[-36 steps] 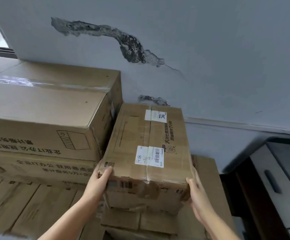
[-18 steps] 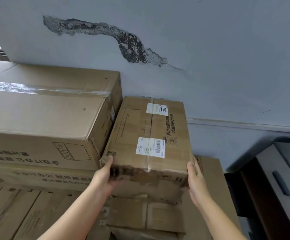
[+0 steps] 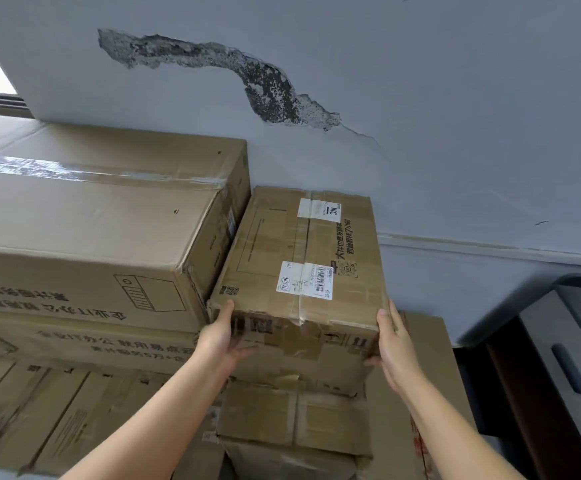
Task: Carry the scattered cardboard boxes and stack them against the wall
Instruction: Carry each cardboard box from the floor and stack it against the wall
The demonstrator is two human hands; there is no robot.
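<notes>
Labelled cardboard box sits on the stack, far end at the wall, beside the large box. Left hand and right hand grasp its near corners. Square it flush, check it sits stable, then release.

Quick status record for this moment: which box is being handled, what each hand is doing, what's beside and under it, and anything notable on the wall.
box in hand: labelled box, top of the right stack, far end at the wall
left hand: grips near left corner
right hand: grips near right corner
left neighbour: large taped box, taller, alongside
beneath: worn boxes
wall: peeled paint patch
</notes>
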